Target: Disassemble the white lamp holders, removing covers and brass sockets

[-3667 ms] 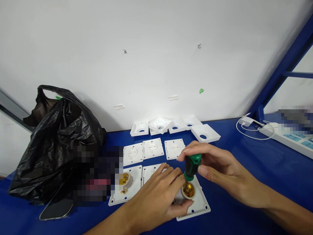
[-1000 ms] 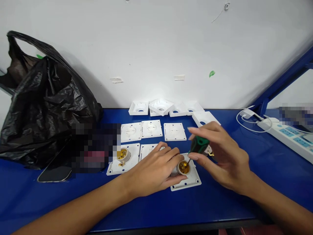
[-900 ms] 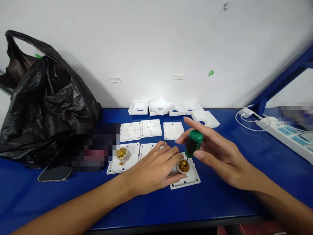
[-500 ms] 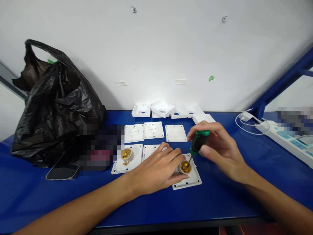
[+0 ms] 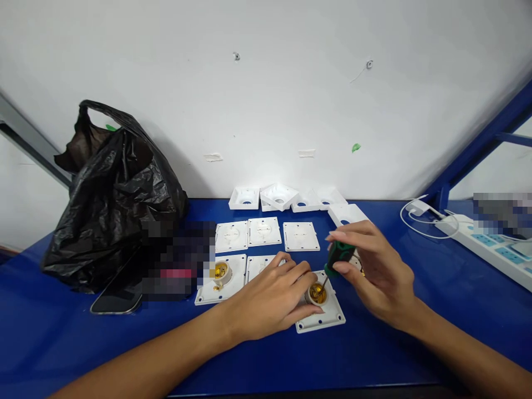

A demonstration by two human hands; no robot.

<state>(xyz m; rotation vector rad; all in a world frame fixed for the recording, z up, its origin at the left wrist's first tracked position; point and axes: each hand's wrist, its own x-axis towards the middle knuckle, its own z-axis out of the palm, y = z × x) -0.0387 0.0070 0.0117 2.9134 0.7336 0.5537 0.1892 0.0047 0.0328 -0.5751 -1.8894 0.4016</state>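
Note:
A white square lamp-holder plate with a brass socket lies on the blue table. My left hand grips the socket and plate from the left, fingers curled round it. A green-handled screwdriver is pinched in my right hand, its tip slanting down into the brass socket. Another plate with a brass socket lies to the left. Part of a flat plate shows behind my left hand.
Three flat white plates lie in a row behind; several white square covers sit by the wall. A black plastic bag and a phone are at the left. A power strip with a white cable sits at the right.
The screwdriver handle has twisted and tilted between my right fingers while its tip stayed in the socket. My left hand kept its hold. The camera view shifted slightly.

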